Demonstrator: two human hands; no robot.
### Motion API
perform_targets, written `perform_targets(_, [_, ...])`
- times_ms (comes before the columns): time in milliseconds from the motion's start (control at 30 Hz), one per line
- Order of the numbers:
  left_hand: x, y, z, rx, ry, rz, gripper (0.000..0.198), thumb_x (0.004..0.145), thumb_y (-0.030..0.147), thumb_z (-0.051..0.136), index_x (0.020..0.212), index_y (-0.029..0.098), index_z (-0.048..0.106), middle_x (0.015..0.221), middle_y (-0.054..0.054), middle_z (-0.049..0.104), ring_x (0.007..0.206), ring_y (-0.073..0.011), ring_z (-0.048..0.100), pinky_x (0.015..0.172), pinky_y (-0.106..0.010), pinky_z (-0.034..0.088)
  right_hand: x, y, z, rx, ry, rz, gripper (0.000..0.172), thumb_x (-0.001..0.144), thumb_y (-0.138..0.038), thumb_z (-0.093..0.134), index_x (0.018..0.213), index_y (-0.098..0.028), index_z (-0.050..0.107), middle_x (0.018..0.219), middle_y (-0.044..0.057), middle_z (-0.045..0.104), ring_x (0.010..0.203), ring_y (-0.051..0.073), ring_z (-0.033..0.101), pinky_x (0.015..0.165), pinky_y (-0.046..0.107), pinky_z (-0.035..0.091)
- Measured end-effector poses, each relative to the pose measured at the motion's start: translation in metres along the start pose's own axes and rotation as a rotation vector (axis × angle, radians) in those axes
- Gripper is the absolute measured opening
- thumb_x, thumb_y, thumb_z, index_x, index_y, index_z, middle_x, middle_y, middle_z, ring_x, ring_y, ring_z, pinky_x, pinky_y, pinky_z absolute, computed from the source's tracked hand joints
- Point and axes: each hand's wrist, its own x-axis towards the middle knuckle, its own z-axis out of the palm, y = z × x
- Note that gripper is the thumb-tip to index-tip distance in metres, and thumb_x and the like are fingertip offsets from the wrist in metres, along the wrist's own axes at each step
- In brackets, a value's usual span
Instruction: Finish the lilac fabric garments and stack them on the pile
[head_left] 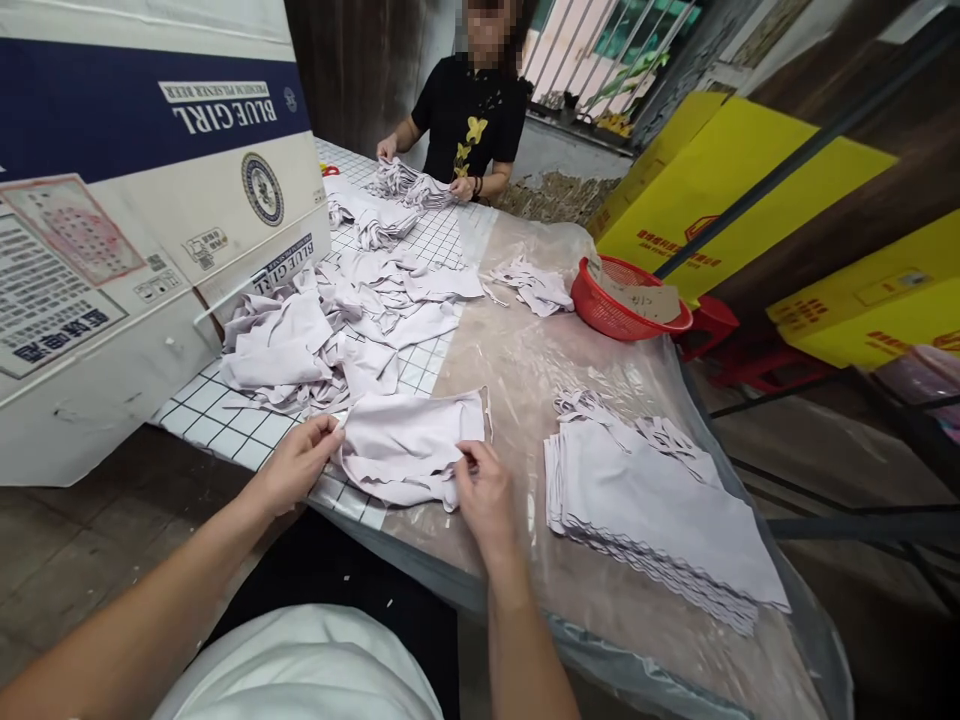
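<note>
My left hand (300, 462) pinches the left edge of a pale lilac fabric piece (409, 440) lying at the near edge of the table. My right hand (484, 490) pinches the same piece at its lower right edge. The piece is spread flat between both hands. To its right sits a neat stack of cut fabric pieces (652, 510) with scalloped edges. Behind my hands lies a loose pile of the same fabric (322, 330).
A large Blue Girl cardboard box (127, 220) stands at the left. A red basket (622, 300) sits at the far right of the table, which is covered with clear plastic sheet (525, 360) and a grid cloth. A person in black (469, 120) handles fabric opposite. Yellow boxes (720, 180) lean at right.
</note>
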Motion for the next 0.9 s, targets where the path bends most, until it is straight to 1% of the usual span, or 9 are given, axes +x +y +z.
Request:
perform_targets(100, [-0.001, 0.007, -0.004, -0.461, -0.021, -0.176, 0.029, 0.072, 0.044, 0.067, 0.076, 0.019, 0.053, 0.071, -0.001, 0.058, 0.065, -0.0145, 0.054, 0.061, -0.027, 0.047, -0.006, 0.010, -0.019, 0.137, 0.028, 0.061, 0.020, 0.088, -0.025, 0.047, 0.090, -0.018, 0.066, 0.089, 0.007, 0.070, 0.080, 0.020, 0.063, 0.072, 0.030, 0.049])
perform_targets(167, [-0.003, 0.008, -0.003, -0.609, -0.048, -0.256, 0.029, 0.070, 0.041, 0.069, 0.080, 0.019, 0.054, 0.076, -0.003, 0.062, 0.070, -0.0162, 0.057, 0.065, -0.028, 0.049, -0.014, 0.013, -0.030, 0.179, 0.007, 0.098, 0.021, 0.089, -0.030, 0.049, 0.088, -0.018, 0.065, 0.086, 0.007, 0.071, 0.076, 0.020, 0.063, 0.069, 0.030, 0.049])
perform_targets(233, [-0.007, 0.005, 0.000, -0.633, -0.103, -0.305, 0.032, 0.070, 0.045, 0.070, 0.081, 0.019, 0.055, 0.076, -0.003, 0.061, 0.070, -0.0164, 0.057, 0.066, -0.029, 0.050, -0.024, 0.014, -0.036, 0.191, -0.024, 0.109, 0.022, 0.090, -0.034, 0.050, 0.087, -0.019, 0.065, 0.085, 0.006, 0.071, 0.074, 0.020, 0.063, 0.067, 0.029, 0.050])
perform_targets(333, [-0.016, -0.005, 0.003, -0.450, -0.170, -0.301, 0.041, 0.067, 0.051, 0.074, 0.079, 0.019, 0.051, 0.071, 0.001, 0.055, 0.063, -0.0129, 0.052, 0.060, -0.026, 0.046, -0.039, 0.011, -0.039, 0.169, -0.063, 0.080, 0.021, 0.090, -0.034, 0.051, 0.085, -0.020, 0.065, 0.083, 0.006, 0.070, 0.075, 0.020, 0.064, 0.068, 0.029, 0.051])
perform_targets(467, [-0.028, -0.014, 0.004, -0.021, -0.142, -0.126, 0.045, 0.066, 0.051, 0.077, 0.088, 0.020, 0.054, 0.078, 0.001, 0.057, 0.067, -0.0132, 0.051, 0.061, -0.025, 0.043, -0.052, 0.009, -0.038, 0.138, -0.076, 0.045, 0.019, 0.091, -0.031, 0.051, 0.083, -0.021, 0.065, 0.080, 0.005, 0.067, 0.073, 0.019, 0.063, 0.066, 0.029, 0.051])
perform_targets(567, [-0.034, -0.012, 0.004, 0.350, -0.105, -0.049, 0.039, 0.071, 0.051, 0.070, 0.092, 0.021, 0.055, 0.078, 0.001, 0.060, 0.064, -0.0154, 0.050, 0.058, -0.027, 0.040, -0.055, 0.011, -0.037, 0.112, -0.059, 0.018, 0.019, 0.092, -0.029, 0.050, 0.084, -0.021, 0.065, 0.080, 0.005, 0.065, 0.072, 0.019, 0.063, 0.066, 0.029, 0.052])
perform_targets(667, [-0.040, -0.008, 0.004, 0.599, -0.069, -0.012, 0.028, 0.075, 0.047, 0.063, 0.084, 0.022, 0.053, 0.070, 0.002, 0.058, 0.061, -0.0170, 0.051, 0.057, -0.027, 0.036, -0.055, 0.016, -0.037, 0.090, -0.043, -0.003, 0.017, 0.091, -0.025, 0.049, 0.086, -0.021, 0.064, 0.080, 0.005, 0.065, 0.072, 0.019, 0.063, 0.065, 0.029, 0.052])
perform_targets(767, [-0.045, -0.007, 0.002, 0.662, -0.077, 0.014, 0.019, 0.081, 0.041, 0.052, 0.076, 0.022, 0.051, 0.067, 0.001, 0.058, 0.062, -0.0181, 0.054, 0.058, -0.028, 0.036, -0.055, 0.022, -0.037, 0.058, -0.030, -0.011, 0.015, 0.090, -0.022, 0.050, 0.087, -0.021, 0.064, 0.082, 0.006, 0.065, 0.073, 0.020, 0.063, 0.066, 0.031, 0.053])
perform_targets(900, [-0.039, -0.004, -0.004, 0.553, -0.115, 0.001, 0.028, 0.086, 0.045, 0.045, 0.081, 0.021, 0.059, 0.073, -0.002, 0.065, 0.066, -0.0194, 0.059, 0.061, -0.029, 0.041, -0.054, 0.027, -0.035, 0.015, -0.020, -0.041, 0.019, 0.088, -0.017, 0.047, 0.096, -0.020, 0.064, 0.087, 0.007, 0.064, 0.079, 0.021, 0.065, 0.071, 0.033, 0.054])
